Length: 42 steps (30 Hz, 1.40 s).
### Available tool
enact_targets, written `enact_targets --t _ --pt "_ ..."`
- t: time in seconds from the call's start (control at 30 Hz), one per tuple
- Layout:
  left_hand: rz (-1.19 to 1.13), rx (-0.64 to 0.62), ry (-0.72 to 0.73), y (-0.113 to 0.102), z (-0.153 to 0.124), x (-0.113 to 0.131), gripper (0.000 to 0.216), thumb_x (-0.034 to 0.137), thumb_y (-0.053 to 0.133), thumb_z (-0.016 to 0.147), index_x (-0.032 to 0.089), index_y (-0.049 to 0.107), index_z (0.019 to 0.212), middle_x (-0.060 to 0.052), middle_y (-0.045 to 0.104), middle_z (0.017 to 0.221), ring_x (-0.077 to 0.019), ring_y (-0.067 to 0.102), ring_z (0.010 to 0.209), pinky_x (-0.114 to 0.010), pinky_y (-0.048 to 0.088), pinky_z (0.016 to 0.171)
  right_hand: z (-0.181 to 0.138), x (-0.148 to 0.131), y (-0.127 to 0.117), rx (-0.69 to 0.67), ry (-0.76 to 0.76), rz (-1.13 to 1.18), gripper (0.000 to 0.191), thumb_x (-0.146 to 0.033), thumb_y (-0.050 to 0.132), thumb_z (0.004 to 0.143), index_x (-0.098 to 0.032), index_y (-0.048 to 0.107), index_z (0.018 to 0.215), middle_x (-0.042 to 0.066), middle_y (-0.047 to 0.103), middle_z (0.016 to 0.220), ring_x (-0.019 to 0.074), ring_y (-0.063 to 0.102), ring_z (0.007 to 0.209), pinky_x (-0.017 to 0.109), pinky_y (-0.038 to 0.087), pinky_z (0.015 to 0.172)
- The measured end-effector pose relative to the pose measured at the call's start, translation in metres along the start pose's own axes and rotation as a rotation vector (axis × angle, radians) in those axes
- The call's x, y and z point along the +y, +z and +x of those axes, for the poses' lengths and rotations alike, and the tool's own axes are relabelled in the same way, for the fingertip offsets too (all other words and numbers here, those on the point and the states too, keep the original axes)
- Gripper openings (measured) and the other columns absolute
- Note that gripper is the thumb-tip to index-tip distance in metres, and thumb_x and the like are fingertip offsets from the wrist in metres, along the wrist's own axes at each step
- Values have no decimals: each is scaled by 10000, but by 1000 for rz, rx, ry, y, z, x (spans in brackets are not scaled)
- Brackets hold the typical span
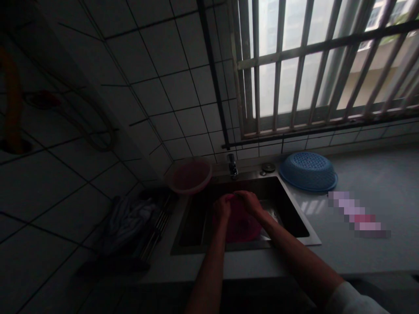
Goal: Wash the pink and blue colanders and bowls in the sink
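Observation:
Both my hands reach into a steel sink (294,218) under a short tap (232,166). My left hand (221,207) and my right hand (250,201) are curled close together on the upper edge of a pink, basin-like thing (240,224) that stands in the sink. The fingers of both hands look closed on its rim. The room is dim, so the pink thing's exact shape is hard to make out.
A pink bowl (190,175) leans at the sink's back left corner. A blue colander (308,171) lies upside down on the counter to the right, under a barred window (314,65). Cloth (126,222) lies on a rack at the left. Tiled walls surround the corner.

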<state>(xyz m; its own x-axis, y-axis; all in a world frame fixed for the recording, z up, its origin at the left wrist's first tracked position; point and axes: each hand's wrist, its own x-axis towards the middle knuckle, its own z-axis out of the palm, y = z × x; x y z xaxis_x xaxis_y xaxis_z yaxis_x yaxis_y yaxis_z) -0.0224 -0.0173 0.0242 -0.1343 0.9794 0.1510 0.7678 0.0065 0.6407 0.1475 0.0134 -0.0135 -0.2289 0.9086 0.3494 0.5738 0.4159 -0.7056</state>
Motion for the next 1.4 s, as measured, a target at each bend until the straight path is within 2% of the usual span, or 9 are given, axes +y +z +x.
enact_targets --t 0.2,0.43,0.63,0.8,0.87,1.0,1.1,1.3,1.4 --pt "-23 161 -124 -3 1 -3 370 132 538 960 247 760 1232 -69 776 1250 -194 720 1151 -296 519 1030 -1 12 -16 138 171 18 384 -183 587 950 -264 739 1293 59 780 1227 235 761 1083 331 566 991" --pt "72 -15 -12 7 -1 1 327 163 576 960 329 794 1140 -20 794 1203 -189 727 1131 -287 499 1042 -2 -12 -1 -23 -2 9 443 -106 545 898 -282 779 1230 20 761 1276 212 717 1187 310 514 1086" --pt "13 171 -160 -3 1 -1 402 116 522 957 255 750 1258 -76 771 1259 -206 723 1142 -301 518 1015 1 16 -12 162 190 45 414 -161 599 910 -268 748 1282 56 783 1217 242 765 1074 332 578 972" --pt "11 18 24 3 -1 -1 367 105 563 934 309 791 1137 -4 781 1239 -171 716 1145 -276 491 1056 -1 0 2 37 30 44 432 -122 542 913 -292 775 1234 15 767 1265 211 729 1162 325 532 1065" --pt "8 35 61 5 -1 -1 368 102 570 927 313 794 1128 1 786 1226 -174 715 1144 -281 481 1072 -1 -3 2 8 9 40 425 -121 547 910 -284 781 1226 21 769 1260 215 726 1168 324 522 1075" --pt "-46 189 -83 2 2 -6 394 105 539 945 264 755 1233 -50 773 1257 -196 722 1140 -293 509 1029 1 12 -18 125 166 65 388 -154 595 911 -238 767 1248 74 788 1202 246 762 1075 327 569 974" --pt "-56 222 -152 -1 5 -8 373 138 528 977 229 731 1277 -94 759 1281 -213 723 1142 -309 524 1007 2 19 -26 226 232 58 395 -150 597 909 -231 757 1261 86 793 1180 253 771 1035 328 578 935" --pt "16 53 8 3 1 1 418 70 566 919 302 773 1198 -28 773 1259 -183 707 1169 -292 481 1081 0 -5 -7 57 11 23 403 -113 540 921 -265 787 1202 40 780 1232 217 738 1124 309 531 1036" --pt "-15 73 -15 -1 -1 0 403 76 541 933 290 786 1171 -37 785 1227 -180 722 1128 -275 509 1026 0 -1 -9 57 19 24 418 -111 544 917 -261 775 1232 39 770 1257 216 729 1149 307 525 1048"
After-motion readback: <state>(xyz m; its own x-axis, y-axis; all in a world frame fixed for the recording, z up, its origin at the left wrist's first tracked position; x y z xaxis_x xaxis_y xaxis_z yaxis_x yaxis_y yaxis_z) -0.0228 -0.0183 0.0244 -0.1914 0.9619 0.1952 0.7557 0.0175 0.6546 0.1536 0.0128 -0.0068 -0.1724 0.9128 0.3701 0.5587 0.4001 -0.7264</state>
